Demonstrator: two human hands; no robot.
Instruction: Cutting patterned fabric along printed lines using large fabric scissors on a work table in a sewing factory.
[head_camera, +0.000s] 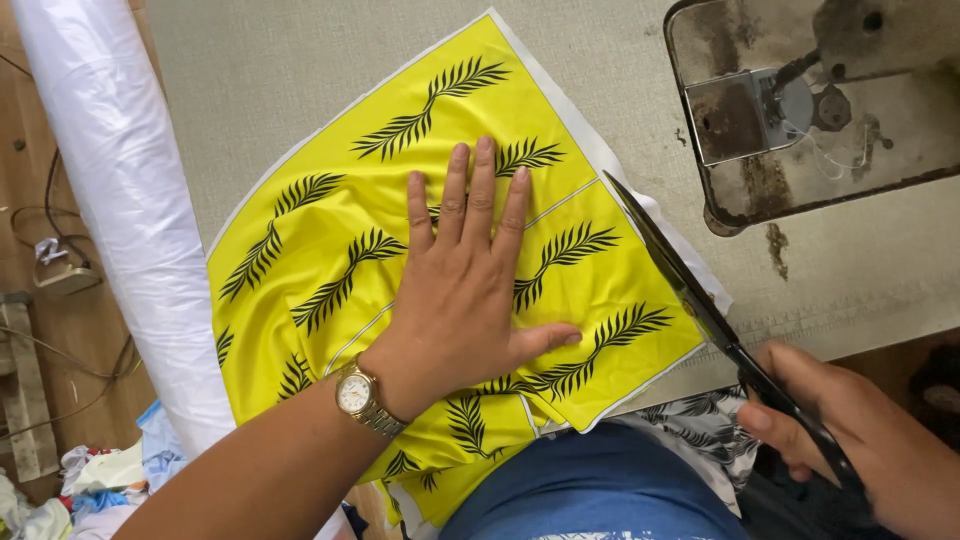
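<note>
Yellow printed fabric panel with black fern-leaf motifs and a white border, spread flat across the grey-green worktable, centre frame. Pinned there by the left hand, palm down, fingers extended and slightly splayed, thumb out sideways, holding the cloth taut and still. At lower right, right hand curled through the handles of long black-bladed shears, blades closed together along the panel's right edge. Upper right: worn metal sewing-machine bed.
</note>
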